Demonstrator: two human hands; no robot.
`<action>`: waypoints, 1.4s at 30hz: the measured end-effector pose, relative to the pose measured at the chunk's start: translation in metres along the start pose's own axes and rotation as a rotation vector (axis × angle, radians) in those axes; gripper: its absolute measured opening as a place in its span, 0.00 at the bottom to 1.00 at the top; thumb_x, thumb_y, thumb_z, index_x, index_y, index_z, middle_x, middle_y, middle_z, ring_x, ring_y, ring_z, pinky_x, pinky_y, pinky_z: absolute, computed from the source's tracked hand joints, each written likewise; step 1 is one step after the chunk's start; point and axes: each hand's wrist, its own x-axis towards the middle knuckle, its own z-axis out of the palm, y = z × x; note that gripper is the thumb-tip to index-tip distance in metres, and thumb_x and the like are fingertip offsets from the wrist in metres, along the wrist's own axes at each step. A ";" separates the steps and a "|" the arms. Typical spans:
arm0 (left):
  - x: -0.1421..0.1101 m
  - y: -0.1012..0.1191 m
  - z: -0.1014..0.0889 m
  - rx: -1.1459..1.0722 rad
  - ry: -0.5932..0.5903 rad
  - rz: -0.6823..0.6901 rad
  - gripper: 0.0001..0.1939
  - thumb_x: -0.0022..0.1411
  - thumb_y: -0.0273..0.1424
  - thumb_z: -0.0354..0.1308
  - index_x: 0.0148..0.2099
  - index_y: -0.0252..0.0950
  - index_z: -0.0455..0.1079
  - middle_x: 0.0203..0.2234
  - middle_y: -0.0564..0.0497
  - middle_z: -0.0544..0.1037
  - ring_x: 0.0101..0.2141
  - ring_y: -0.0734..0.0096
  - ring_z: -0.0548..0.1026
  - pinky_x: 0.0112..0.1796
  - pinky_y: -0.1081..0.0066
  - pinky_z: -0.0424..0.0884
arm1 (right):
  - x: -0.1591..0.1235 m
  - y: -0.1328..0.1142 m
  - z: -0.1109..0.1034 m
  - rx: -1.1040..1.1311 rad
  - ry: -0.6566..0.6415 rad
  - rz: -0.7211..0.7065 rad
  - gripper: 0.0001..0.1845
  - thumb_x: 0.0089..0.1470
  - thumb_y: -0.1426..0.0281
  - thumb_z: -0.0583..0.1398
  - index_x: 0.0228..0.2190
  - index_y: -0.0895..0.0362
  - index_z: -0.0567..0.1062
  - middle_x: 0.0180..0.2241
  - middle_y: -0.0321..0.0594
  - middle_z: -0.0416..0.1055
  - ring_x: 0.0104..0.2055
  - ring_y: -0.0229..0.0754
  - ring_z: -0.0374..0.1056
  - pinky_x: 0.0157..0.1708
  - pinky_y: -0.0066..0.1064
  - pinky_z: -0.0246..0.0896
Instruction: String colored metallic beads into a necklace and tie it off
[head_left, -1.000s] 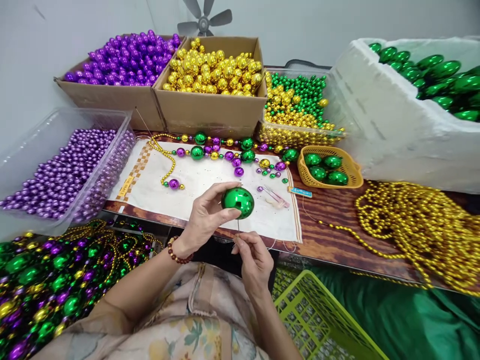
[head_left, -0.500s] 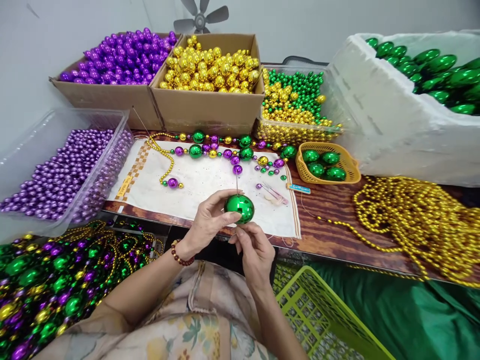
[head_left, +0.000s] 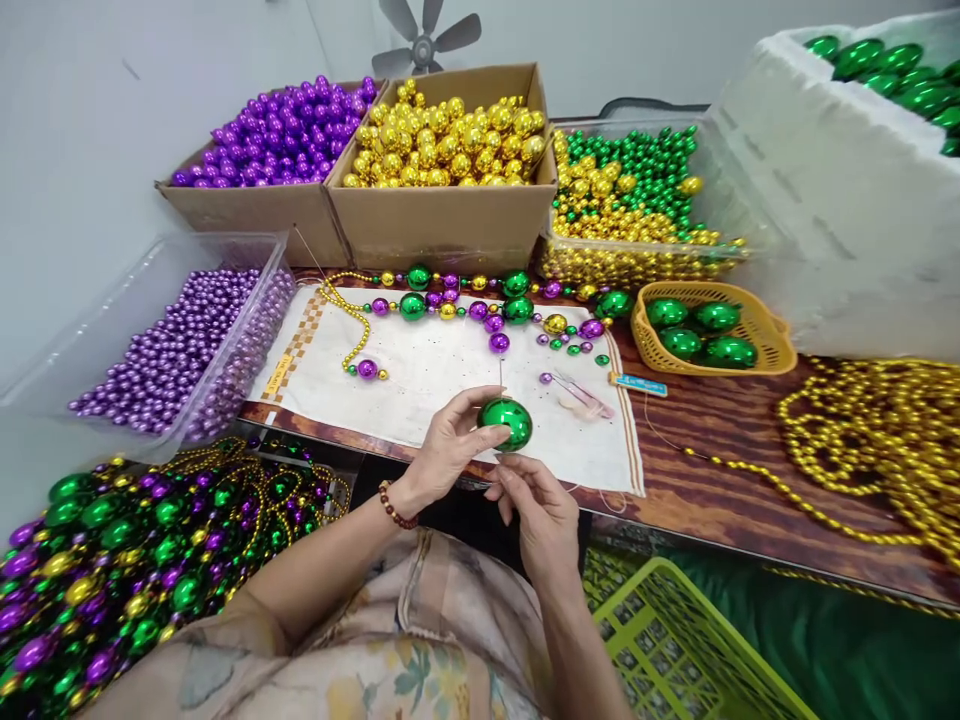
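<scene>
Between the thumb and fingers of my left hand (head_left: 459,440) is a large shiny green bead (head_left: 510,424), held above the front edge of the white cloth (head_left: 420,380). A thin needle (head_left: 501,372) stands up from the bead's top, its tip just below a purple bead (head_left: 499,343) on the cloth. My right hand (head_left: 536,500) is close under the green bead, thumb and fingertips pinched together; what they grip is too small to make out. Beyond my hands lies a strand of green, purple and gold beads (head_left: 517,311).
Boxes of purple beads (head_left: 277,135) and gold beads (head_left: 450,140) stand behind. Left is a clear tub (head_left: 180,350); right, a yellow basket (head_left: 780,345) with green beads and a gold bead chain heap (head_left: 862,430). Small snips (head_left: 589,398) lie on the cloth.
The view has turned slightly, so everything sits farther right in the picture. Both hands keep nearly the same hold at the green bead, with the needle still upright.
</scene>
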 end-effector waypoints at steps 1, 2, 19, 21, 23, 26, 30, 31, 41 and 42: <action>0.001 -0.001 0.000 0.009 0.004 -0.005 0.25 0.53 0.37 0.72 0.52 0.38 0.74 0.47 0.47 0.78 0.46 0.65 0.75 0.46 0.69 0.72 | 0.001 0.001 -0.001 0.007 -0.003 0.000 0.13 0.53 0.60 0.68 0.35 0.57 0.79 0.26 0.41 0.77 0.23 0.38 0.69 0.16 0.24 0.57; 0.001 -0.001 0.000 0.016 0.009 -0.007 0.25 0.53 0.37 0.72 0.52 0.38 0.74 0.47 0.46 0.78 0.46 0.65 0.75 0.46 0.69 0.72 | 0.001 0.002 -0.002 0.012 -0.004 0.010 0.14 0.52 0.60 0.68 0.36 0.57 0.79 0.27 0.41 0.77 0.24 0.39 0.71 0.17 0.24 0.58; 0.088 -0.029 -0.006 0.931 -0.201 0.119 0.11 0.68 0.29 0.55 0.50 0.34 0.74 0.48 0.42 0.78 0.47 0.63 0.76 0.49 0.64 0.71 | -0.008 0.027 -0.050 0.018 0.250 0.056 0.18 0.50 0.56 0.69 0.28 0.59 0.77 0.20 0.37 0.72 0.18 0.31 0.54 0.17 0.24 0.46; 0.107 -0.037 0.009 1.158 -0.330 0.203 0.13 0.68 0.25 0.52 0.51 0.34 0.73 0.48 0.43 0.77 0.45 0.63 0.76 0.47 0.65 0.71 | -0.008 0.029 -0.053 0.043 0.280 0.050 0.18 0.50 0.56 0.69 0.28 0.58 0.77 0.20 0.37 0.71 0.18 0.32 0.55 0.17 0.23 0.47; 0.121 -0.046 0.025 1.339 -0.393 0.252 0.14 0.68 0.25 0.51 0.54 0.36 0.72 0.49 0.43 0.75 0.45 0.62 0.75 0.44 0.65 0.71 | -0.008 0.030 -0.055 0.061 0.307 0.043 0.17 0.50 0.56 0.69 0.28 0.58 0.77 0.21 0.38 0.72 0.19 0.32 0.58 0.17 0.23 0.49; 0.135 -0.058 0.041 1.504 -0.407 0.243 0.14 0.68 0.26 0.51 0.53 0.36 0.71 0.49 0.42 0.73 0.47 0.58 0.74 0.41 0.64 0.70 | -0.008 0.031 -0.058 0.056 0.327 0.039 0.17 0.50 0.57 0.69 0.28 0.58 0.77 0.21 0.38 0.72 0.20 0.33 0.61 0.18 0.22 0.51; 0.143 -0.061 0.043 1.383 -0.378 0.213 0.08 0.67 0.25 0.54 0.45 0.36 0.73 0.46 0.43 0.75 0.46 0.59 0.73 0.43 0.65 0.69 | -0.008 0.030 -0.062 0.039 0.328 0.041 0.16 0.50 0.57 0.69 0.27 0.58 0.77 0.22 0.38 0.72 0.21 0.33 0.62 0.18 0.22 0.52; 0.142 -0.057 0.041 1.259 -0.338 0.193 0.07 0.66 0.25 0.55 0.44 0.36 0.73 0.45 0.44 0.75 0.45 0.61 0.74 0.43 0.65 0.69 | -0.008 0.029 -0.062 0.036 0.321 0.040 0.16 0.50 0.58 0.69 0.27 0.58 0.77 0.22 0.38 0.72 0.21 0.33 0.62 0.18 0.22 0.52; 0.078 0.010 0.014 -0.257 -0.107 -0.324 0.13 0.58 0.33 0.69 0.43 0.32 0.77 0.33 0.48 0.79 0.34 0.72 0.80 0.40 0.71 0.76 | -0.014 -0.002 -0.048 -0.038 0.198 -0.075 0.11 0.54 0.64 0.66 0.26 0.57 0.75 0.19 0.34 0.68 0.19 0.32 0.61 0.19 0.22 0.54; 0.073 0.012 0.013 -0.293 -0.096 -0.330 0.12 0.58 0.32 0.69 0.44 0.32 0.78 0.33 0.48 0.79 0.34 0.71 0.80 0.42 0.70 0.76 | -0.015 -0.006 -0.045 -0.051 0.185 -0.090 0.11 0.54 0.64 0.65 0.25 0.57 0.74 0.19 0.33 0.67 0.19 0.32 0.61 0.19 0.22 0.53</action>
